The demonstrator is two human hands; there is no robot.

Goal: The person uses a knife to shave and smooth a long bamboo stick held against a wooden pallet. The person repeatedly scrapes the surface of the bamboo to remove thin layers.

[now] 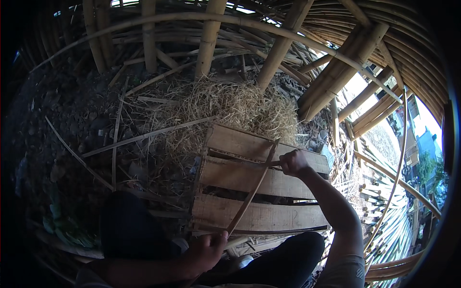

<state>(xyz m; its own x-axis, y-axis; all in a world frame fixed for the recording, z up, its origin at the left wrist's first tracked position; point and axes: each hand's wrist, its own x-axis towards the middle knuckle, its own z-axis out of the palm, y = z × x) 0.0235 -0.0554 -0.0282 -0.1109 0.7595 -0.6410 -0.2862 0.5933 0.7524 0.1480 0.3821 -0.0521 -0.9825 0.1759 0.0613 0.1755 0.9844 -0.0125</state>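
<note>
My left hand [207,249] is closed around the lower end of a long, thin bamboo strip [249,198]. The strip slants up and away to the right, over a low slatted wooden crate [259,213]. Near the strip's far end, my right hand [294,163] is a fist around what looks like a knife [272,163]. Its short brown part crosses the strip, and the rest toward the left is blurred. Whether it touches the strip, I cannot tell. My knees are on the near side of the crate.
A heap of pale shavings [235,108] lies behind the crate. Loose bamboo slats [149,137] are strewn over the dark ground at left. Thick bamboo poles [210,38] stand at the back. Many cut canes [384,216] are stacked at right, beside a long bent strip [399,168].
</note>
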